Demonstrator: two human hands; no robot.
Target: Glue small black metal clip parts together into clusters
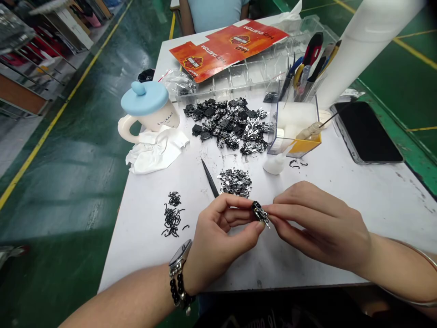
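Between thumb and fingers, my left hand (pixel 225 232) pinches a small black part with silver metal prongs (pixel 260 213). My right hand (pixel 317 223) meets it from the other side, its thumb and fingertips closed at the part's edge; whether they grip the part or some tiny piece is hidden. Just beyond my hands lies a pile of small silver metal pieces (pixel 235 182), with black tweezers (pixel 209 177) beside it. Left of my left hand are thin curved black pieces (pixel 172 216). Farther back sits a heap of similar black-and-silver parts (pixel 228 120).
A lidded mug (pixel 150 107) and crumpled tissue (pixel 155 150) stand at the left. Toward the right are a clear tool holder (pixel 295 127), a white-tipped bottle (pixel 274 164) and a phone (pixel 368 132). Orange printed sheets (pixel 225 50) lie over a clear tray; a person (pixel 218 16) sits opposite.
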